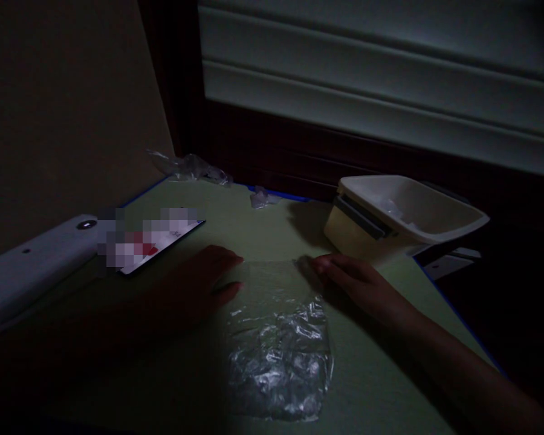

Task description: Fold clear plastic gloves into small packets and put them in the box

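Note:
A clear, crinkled plastic bag (278, 356) lies flat on the green tabletop, its smoother end away from me. By its far left corner is my left hand (213, 278), dark in shadow, thumb and fingers apart with the fingertips at the bag's edge. My right hand (349, 275) pinches the far right corner of the bag between thumb and fingers. Both hands stay low, close to the table surface.
A cream bin (367, 235) with clear plastic inside stands tilted at the right edge. Crumpled clear plastic (190, 168) and a smaller scrap (260, 197) lie at the back. On the left are a partly blurred packet (163, 244) and a long white device (40, 260).

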`<state>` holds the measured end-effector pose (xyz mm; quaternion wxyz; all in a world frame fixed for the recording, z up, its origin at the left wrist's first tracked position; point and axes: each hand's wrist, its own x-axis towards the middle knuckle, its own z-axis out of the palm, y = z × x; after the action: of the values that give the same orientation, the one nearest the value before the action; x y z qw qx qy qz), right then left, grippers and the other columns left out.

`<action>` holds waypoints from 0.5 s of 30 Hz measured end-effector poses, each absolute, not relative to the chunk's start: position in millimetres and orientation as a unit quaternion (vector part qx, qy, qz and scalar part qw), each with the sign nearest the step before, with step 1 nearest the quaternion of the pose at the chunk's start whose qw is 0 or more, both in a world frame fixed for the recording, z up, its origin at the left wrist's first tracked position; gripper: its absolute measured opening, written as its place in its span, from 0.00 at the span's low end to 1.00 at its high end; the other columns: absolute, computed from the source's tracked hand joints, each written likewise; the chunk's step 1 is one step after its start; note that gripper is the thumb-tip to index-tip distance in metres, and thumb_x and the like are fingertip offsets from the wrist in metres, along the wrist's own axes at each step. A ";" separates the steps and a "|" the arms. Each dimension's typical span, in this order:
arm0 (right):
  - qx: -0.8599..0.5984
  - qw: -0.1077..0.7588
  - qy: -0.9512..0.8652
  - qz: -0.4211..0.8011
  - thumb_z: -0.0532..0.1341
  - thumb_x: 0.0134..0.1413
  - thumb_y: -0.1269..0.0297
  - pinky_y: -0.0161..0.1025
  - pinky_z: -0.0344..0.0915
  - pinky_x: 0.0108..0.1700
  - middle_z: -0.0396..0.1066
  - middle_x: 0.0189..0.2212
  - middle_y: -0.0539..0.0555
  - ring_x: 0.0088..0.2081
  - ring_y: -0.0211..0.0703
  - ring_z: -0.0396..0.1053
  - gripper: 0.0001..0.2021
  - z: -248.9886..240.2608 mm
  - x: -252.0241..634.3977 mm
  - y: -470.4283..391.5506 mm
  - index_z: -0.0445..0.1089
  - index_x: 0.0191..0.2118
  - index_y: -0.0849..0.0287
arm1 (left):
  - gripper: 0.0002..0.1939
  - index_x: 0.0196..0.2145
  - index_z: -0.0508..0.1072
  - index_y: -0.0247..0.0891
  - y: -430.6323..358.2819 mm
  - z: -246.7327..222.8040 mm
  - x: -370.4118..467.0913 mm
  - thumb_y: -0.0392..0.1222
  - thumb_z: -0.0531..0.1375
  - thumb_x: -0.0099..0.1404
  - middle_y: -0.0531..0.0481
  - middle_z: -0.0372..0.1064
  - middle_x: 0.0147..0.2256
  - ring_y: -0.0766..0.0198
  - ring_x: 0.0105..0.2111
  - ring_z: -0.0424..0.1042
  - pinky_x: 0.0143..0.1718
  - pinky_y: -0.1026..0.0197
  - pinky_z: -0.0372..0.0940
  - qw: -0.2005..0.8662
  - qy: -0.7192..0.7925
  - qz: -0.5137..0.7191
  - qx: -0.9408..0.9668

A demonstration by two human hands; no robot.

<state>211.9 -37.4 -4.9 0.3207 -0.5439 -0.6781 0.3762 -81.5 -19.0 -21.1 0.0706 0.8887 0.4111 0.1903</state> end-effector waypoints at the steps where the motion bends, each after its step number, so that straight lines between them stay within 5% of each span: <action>1: -0.541 0.323 -0.674 0.386 0.55 0.59 0.51 0.37 0.65 0.30 0.72 0.29 0.55 0.29 0.41 0.70 0.17 -5.0 214.4 -37.3 0.71 0.35 0.61 | 0.18 0.52 0.66 0.36 -19.2 -21.3 -81.8 0.46 0.53 0.67 0.43 0.65 0.49 0.54 0.49 0.66 0.51 0.50 0.64 0.068 0.410 0.186 0.891; 7: -0.501 0.337 -0.698 0.384 0.63 0.51 0.58 0.40 0.69 0.36 0.73 0.32 0.54 0.33 0.42 0.71 0.11 -13.0 212.2 -40.2 0.69 0.37 0.59 | 0.17 0.50 0.67 0.36 -18.3 -21.9 -82.6 0.47 0.52 0.68 0.43 0.66 0.48 0.54 0.48 0.66 0.50 0.49 0.65 0.052 0.402 0.185 0.895; 12: -0.533 0.325 -0.740 0.249 0.62 0.53 0.60 0.38 0.67 0.32 0.72 0.31 0.55 0.31 0.42 0.69 0.10 -12.9 195.1 -45.2 0.69 0.38 0.60 | 0.17 0.49 0.68 0.35 -20.0 -17.5 -78.8 0.46 0.52 0.67 0.42 0.66 0.47 0.54 0.47 0.67 0.49 0.51 0.65 0.058 0.408 0.182 0.893; 15: -0.525 0.344 -0.729 0.272 0.55 0.60 0.59 0.38 0.67 0.33 0.72 0.31 0.55 0.32 0.42 0.70 0.10 -11.5 193.9 -42.9 0.69 0.38 0.60 | 0.17 0.49 0.68 0.35 -21.0 -16.2 -78.0 0.46 0.52 0.67 0.42 0.66 0.47 0.54 0.48 0.66 0.50 0.50 0.64 0.054 0.402 0.181 0.896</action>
<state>193.9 -42.9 -11.5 0.3443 -0.5249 -0.7294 0.2718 -78.0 -21.0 -16.2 0.0536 0.8960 0.4021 0.1806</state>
